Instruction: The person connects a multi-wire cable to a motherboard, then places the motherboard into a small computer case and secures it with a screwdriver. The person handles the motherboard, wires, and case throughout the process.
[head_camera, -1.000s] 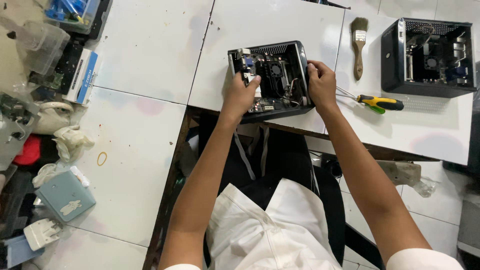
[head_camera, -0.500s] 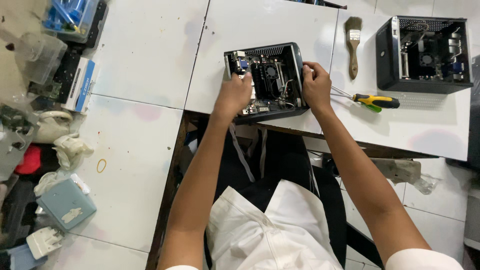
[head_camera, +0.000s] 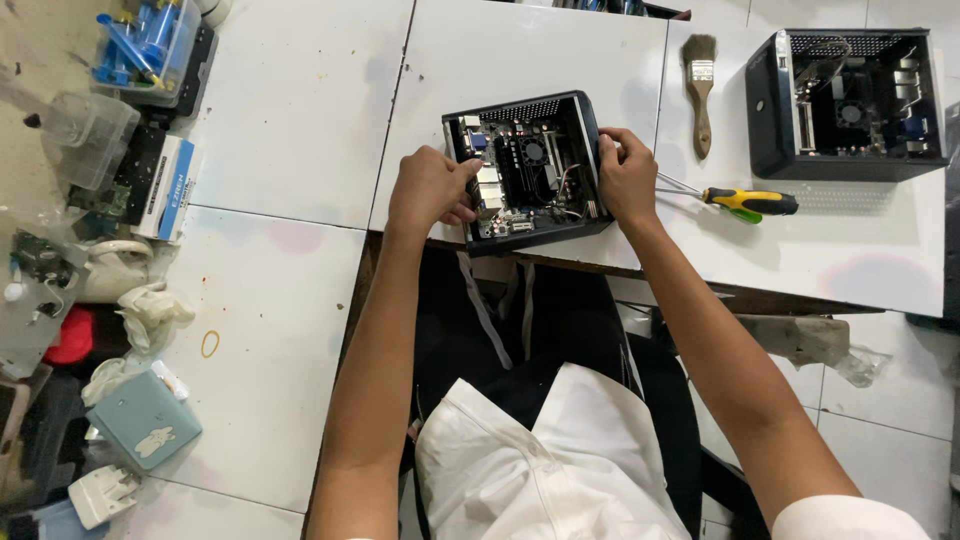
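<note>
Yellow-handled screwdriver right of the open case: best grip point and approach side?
Grip the yellow-and-black handle of the screwdriver, coming from above on its right end. It lies flat on the white table, with the thin shaft pointing left toward the right hand. The handle is the thick part, with free table around it.

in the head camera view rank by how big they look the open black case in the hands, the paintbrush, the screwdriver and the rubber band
1. open black case
2. paintbrush and screwdriver: about alike in length, too close to rank
3. rubber band

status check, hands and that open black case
Left hand and right hand grip open black case by its sides. Screwdriver lies beside right hand, nothing blocking.
</note>
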